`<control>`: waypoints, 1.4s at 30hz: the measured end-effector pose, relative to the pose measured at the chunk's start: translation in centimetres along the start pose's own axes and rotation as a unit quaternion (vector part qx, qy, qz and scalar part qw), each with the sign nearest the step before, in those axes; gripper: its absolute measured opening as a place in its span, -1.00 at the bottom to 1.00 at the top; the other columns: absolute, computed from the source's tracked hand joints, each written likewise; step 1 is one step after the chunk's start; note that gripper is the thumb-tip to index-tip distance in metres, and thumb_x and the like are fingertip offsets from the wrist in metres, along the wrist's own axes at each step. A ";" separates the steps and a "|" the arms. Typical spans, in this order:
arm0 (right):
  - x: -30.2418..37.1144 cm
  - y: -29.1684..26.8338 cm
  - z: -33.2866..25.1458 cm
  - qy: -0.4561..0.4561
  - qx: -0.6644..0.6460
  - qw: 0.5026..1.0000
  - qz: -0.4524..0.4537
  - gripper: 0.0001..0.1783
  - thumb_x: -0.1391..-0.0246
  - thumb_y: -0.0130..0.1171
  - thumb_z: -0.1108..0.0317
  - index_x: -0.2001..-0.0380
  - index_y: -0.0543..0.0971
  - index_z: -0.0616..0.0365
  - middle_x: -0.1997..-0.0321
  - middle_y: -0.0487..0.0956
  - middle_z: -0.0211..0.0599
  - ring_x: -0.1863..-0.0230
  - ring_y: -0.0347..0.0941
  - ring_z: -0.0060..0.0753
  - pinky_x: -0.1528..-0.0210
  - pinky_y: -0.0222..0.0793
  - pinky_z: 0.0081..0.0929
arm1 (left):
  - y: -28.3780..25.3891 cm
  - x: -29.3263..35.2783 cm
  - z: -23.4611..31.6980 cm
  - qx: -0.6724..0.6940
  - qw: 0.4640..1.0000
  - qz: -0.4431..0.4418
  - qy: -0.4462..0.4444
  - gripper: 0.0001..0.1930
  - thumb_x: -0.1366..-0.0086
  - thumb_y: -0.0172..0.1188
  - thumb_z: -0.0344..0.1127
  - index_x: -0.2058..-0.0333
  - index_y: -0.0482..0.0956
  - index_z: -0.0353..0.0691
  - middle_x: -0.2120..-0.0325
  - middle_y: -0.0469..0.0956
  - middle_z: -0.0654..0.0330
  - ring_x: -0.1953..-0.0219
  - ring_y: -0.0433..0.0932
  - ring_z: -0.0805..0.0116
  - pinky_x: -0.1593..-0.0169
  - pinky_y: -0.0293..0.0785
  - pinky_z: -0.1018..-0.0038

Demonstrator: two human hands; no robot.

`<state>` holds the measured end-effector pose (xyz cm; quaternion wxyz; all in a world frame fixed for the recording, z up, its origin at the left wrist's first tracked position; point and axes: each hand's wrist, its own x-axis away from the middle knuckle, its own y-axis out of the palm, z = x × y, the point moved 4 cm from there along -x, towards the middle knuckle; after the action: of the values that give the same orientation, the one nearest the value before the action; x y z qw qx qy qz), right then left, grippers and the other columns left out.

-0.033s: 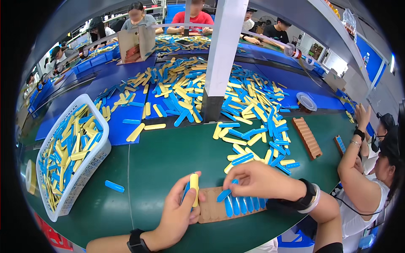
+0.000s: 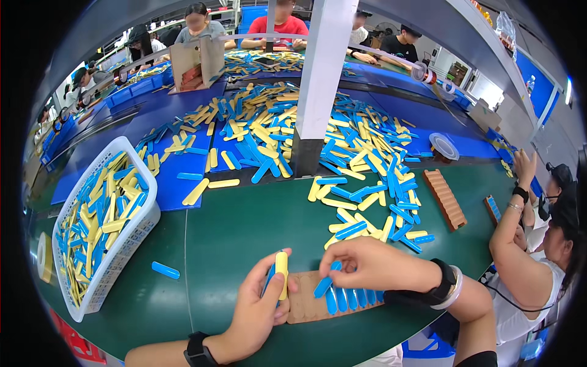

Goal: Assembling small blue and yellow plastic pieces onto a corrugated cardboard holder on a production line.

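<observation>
Between the thumb and fingers of my left hand (image 2: pixel 255 306) stand a yellow strip (image 2: pixel 281 275) and a blue strip (image 2: pixel 269 276), both rounded at the ends. This hand is at the left end of a brown grooved tray (image 2: pixel 299 307) lying on the green table. Over the tray, my right hand (image 2: pixel 379 263) pinches a single blue strip (image 2: pixel 321 287), which slants above the grooves. Several blue strips (image 2: pixel 353 300) lie side by side in the grooves to its right. The grooves on the left hold nothing. My right hand hides part of the tray's far edge.
A white basket (image 2: pixel 153 205) of blue and yellow strips stands at the left, near a loose blue strip (image 2: pixel 166 270). Beyond my hands spreads a large strip pile (image 2: pixel 263 131). A white post (image 2: pixel 321 79) rises through it. Another brown tray (image 2: pixel 444 199) and a co-worker (image 2: pixel 538 275) are at right.
My right hand has shifted slightly left, and the blue strip it pinches has moved a little with it. My left hand has stayed in place.
</observation>
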<state>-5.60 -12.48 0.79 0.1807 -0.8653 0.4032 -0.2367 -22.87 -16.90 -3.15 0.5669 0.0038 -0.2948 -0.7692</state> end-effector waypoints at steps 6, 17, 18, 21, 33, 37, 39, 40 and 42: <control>-1.3 1.5 -0.6 -0.051 0.128 0.988 -0.073 -0.78 0.13 0.21 0.32 0.38 0.45 0.11 0.48 0.44 -0.28 0.39 0.39 -0.31 0.35 0.30 -0.43 | 0.0 -0.3 -0.1 -0.023 1.000 -0.005 -0.006 -0.59 -0.37 -0.14 -0.27 -0.17 0.17 -0.14 0.39 0.42 0.19 0.71 0.12 0.66 0.66 0.06 0.69; -0.3 2.0 -0.3 -0.135 0.301 0.944 0.019 -0.39 0.15 0.27 0.20 0.00 0.29 0.03 0.33 0.40 -0.19 0.17 0.32 -0.16 0.19 0.26 -0.34 | 0.3 -0.1 0.0 -0.038 0.999 -0.014 0.000 -0.63 -0.35 -0.11 -0.29 -0.12 0.22 -0.14 0.42 0.41 0.19 0.74 0.12 0.65 0.70 0.01 0.71; -0.3 1.9 -0.5 -0.137 0.301 0.944 0.019 -0.39 0.15 0.27 0.20 0.00 0.29 0.03 0.33 0.40 -0.19 0.17 0.32 -0.16 0.19 0.26 -0.34 | 0.3 0.0 -0.1 -0.033 0.999 -0.013 0.001 -0.63 -0.35 -0.11 -0.29 -0.11 0.22 -0.15 0.42 0.41 0.19 0.74 0.12 0.65 0.70 0.02 0.71; -0.1 0.9 -1.6 -0.105 0.156 0.980 0.059 -0.51 0.09 0.25 0.19 0.09 0.37 0.08 0.43 0.42 -0.27 0.29 0.37 -0.32 0.32 0.28 -0.43 | 0.5 0.1 -0.2 -0.026 0.999 -0.024 0.005 -0.63 -0.35 -0.10 -0.26 -0.11 0.23 -0.17 0.41 0.43 0.18 0.73 0.13 0.67 0.68 0.05 0.71; -0.8 -0.2 0.6 0.050 -0.238 0.967 0.077 -0.77 -0.08 0.14 0.28 0.38 0.38 0.20 0.63 0.47 -0.45 0.59 0.34 -0.74 0.55 0.25 -0.74 | 2.0 1.3 -0.5 -0.090 0.985 -0.149 -0.003 -0.59 -0.38 -0.24 -0.28 -0.18 0.06 -0.17 0.36 0.44 0.11 0.71 0.11 0.63 0.61 0.13 0.70; -0.3 1.3 -0.1 0.028 -0.206 0.977 0.055 -0.79 -0.10 0.11 0.28 0.33 0.39 0.19 0.60 0.45 -0.45 0.55 0.32 -0.74 0.51 0.21 -0.72 | 1.4 0.5 -0.4 -0.021 0.993 -0.113 -0.015 -0.59 -0.38 -0.24 -0.29 -0.18 0.07 -0.16 0.34 0.39 0.20 0.67 0.13 0.66 0.59 0.12 0.71; -0.6 -1.1 -1.0 -0.078 -0.009 0.969 0.233 -0.80 -0.08 0.10 0.29 0.33 0.40 0.18 0.65 0.39 -0.46 0.61 0.27 -0.70 0.58 0.15 -0.66 | 0.5 0.1 0.0 -0.032 0.999 -0.032 0.021 -0.61 -0.37 -0.23 -0.31 -0.16 0.08 -0.12 0.40 0.39 0.20 0.71 0.11 0.64 0.65 0.06 0.70; -0.5 -1.5 -1.4 -0.059 -0.004 0.971 0.233 -0.83 -0.02 0.12 0.35 0.34 0.43 0.18 0.64 0.41 -0.40 0.61 0.31 -0.58 0.56 0.18 -0.57 | 0.2 0.0 0.0 -0.026 0.999 -0.016 0.032 -0.63 -0.36 -0.23 -0.33 -0.14 0.11 -0.12 0.43 0.36 0.22 0.71 0.11 0.65 0.65 0.05 0.70; -0.1 -1.8 -1.0 -0.089 0.062 0.974 0.198 -0.83 0.00 0.12 0.36 0.33 0.45 0.18 0.64 0.42 -0.38 0.61 0.32 -0.49 0.55 0.21 -0.53 | -0.2 -0.3 -0.1 -0.024 0.999 -0.002 0.039 -0.63 -0.35 -0.24 -0.34 -0.13 0.12 -0.12 0.43 0.36 0.23 0.71 0.11 0.65 0.65 0.05 0.70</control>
<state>-5.09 -11.46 2.50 0.3125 -0.7728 0.5335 -0.1433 -22.88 -16.64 -3.47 0.5760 0.0209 -0.2541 -0.7767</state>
